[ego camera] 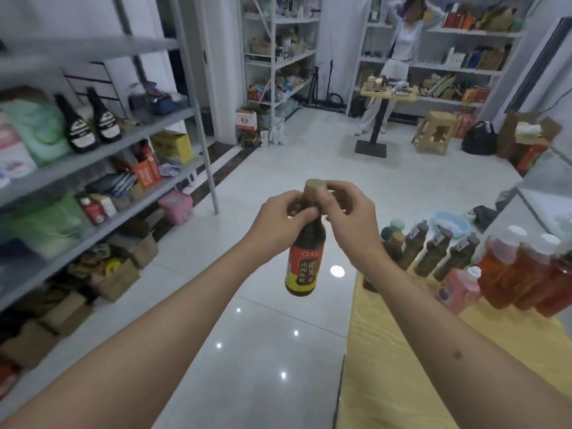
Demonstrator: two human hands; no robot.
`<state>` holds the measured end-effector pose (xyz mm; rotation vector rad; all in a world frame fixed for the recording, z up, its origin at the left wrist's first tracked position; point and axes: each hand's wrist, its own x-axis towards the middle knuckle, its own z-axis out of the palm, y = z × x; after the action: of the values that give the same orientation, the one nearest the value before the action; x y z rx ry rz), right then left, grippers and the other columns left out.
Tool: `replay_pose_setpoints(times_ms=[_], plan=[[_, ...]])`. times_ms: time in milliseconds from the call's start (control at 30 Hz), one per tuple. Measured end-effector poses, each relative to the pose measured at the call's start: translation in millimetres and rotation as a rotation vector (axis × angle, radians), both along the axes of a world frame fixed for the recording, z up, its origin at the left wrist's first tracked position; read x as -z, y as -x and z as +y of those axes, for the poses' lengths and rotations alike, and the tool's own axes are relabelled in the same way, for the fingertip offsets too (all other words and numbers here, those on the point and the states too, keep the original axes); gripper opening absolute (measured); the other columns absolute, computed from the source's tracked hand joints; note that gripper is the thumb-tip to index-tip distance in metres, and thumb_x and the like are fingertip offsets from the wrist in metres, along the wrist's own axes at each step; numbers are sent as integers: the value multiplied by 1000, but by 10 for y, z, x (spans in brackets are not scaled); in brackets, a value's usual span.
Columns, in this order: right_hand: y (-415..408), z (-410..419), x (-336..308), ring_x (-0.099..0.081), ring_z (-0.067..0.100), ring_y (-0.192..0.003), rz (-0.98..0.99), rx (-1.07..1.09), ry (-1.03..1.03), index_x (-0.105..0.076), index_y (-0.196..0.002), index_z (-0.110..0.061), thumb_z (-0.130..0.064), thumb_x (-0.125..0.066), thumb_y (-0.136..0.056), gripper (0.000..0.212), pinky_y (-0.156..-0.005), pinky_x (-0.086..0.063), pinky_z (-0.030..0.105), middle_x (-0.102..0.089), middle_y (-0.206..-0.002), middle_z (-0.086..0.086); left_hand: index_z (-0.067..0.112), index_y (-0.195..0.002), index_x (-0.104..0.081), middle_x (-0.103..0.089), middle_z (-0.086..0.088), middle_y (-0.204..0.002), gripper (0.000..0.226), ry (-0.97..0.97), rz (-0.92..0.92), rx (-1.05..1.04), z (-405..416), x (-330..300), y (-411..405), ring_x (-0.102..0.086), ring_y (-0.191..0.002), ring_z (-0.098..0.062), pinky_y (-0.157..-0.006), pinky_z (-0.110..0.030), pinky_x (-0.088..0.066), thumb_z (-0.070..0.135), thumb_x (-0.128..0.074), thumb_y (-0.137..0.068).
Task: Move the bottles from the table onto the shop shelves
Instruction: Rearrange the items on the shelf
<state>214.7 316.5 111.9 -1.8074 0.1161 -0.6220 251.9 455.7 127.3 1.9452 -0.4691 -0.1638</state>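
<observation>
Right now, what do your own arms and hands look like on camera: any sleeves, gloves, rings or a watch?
Both forearms are bare as far as the picture's lower edge, with no sleeve or cuff in view. The left hand and the right hand wear no gloves, and I see no ring, watch or wristband. The right forearm has one small dark mark on it.

glossy white tiled floor (266, 351), white walls (77, 32)

I am reading "CUCU" in pale letters across the red band at the top of the label on the dark glass bottle with a tan cap (305, 252); below it, large Chinese characters are showing on the label's black panel. Print on other goods is proving too blurred to read.
</observation>
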Motion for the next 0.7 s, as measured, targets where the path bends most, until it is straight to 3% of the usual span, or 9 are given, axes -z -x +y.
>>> replay_pose_setpoints(times_ms=[133, 200, 267, 333, 433, 600, 700], plan=[[-235, 394, 161, -67, 6, -95, 198, -247, 16, -68, -116, -20, -13, -53, -102, 21, -84, -58, 25, -71, -106, -5, 19, -125, -63, -66, 2, -119, 24, 26, -23, -164, 583, -133, -80, -60, -116, -18, -101, -35, -49, 21, -57, -102], [-341, 658, 197, -65, 4, -97, 321, -430, 48, -64, -120, -20, -4, -56, -97, 29, -81, -56, 19, -69, -112, -4, 17, -128, -62, -67, 1, -124, 26, 16, -40, -227, 902, -186, -123, -60, -117, -18, -103, -38, -48, 22, -56, -103], [-456, 944, 201, -68, 8, -98, 379, -602, 35, -61, -125, -18, -2, -62, -93, 36, -81, -55, 21, -68, -117, 1, 17, -132, -61, -67, -1, -127, 30, 25, -45, -296, 1220, -238, -165, -60, -120, -21, -104, -43, -49, 24, -57, -102], [-583, 1194, 201, -71, 10, -100, 377, -687, 35, -62, -128, -17, -5, -70, -91, 39, -86, -56, 26, -69, -121, 2, 18, -132, -61, -67, 0, -125, 31, 39, -51, -349, 1497, -280, -209, -61, -119, -19, -100, -40, -53, 25, -58, -102], [-824, 1721, 142, -71, 9, -103, 339, -786, 47, -65, -127, -18, -16, -79, -87, 43, -87, -59, 26, -72, -118, -1, 19, -126, -63, -68, 5, -117, 25, 53, -101, -416, 2025, -351, -294, -62, -110, -11, -84, -19, -51, 22, -58, -102], [-1171, 2540, 30, -69, -5, -93, 235, -874, 39, -64, -127, -12, -8, -75, -89, 39, -76, -55, 13, -71, -109, -7, 20, -126, -66, -70, 2, -119, 27, 57, -145, -537, 2789, -456, -531, -64, -113, -15, -99, -35, -51, 27, -61, -100], [-1412, 2989, -26, -68, -6, -93, 179, -898, 45, -62, -129, -7, -6, -72, -92, 39, -77, -53, 11, -71, -109, -5, 23, -117, -67, -71, 3, -115, 19, 86, -176, -567, 3208, -545, -706, -64, -110, -13, -97, -32, -51, 25, -63, -99]])
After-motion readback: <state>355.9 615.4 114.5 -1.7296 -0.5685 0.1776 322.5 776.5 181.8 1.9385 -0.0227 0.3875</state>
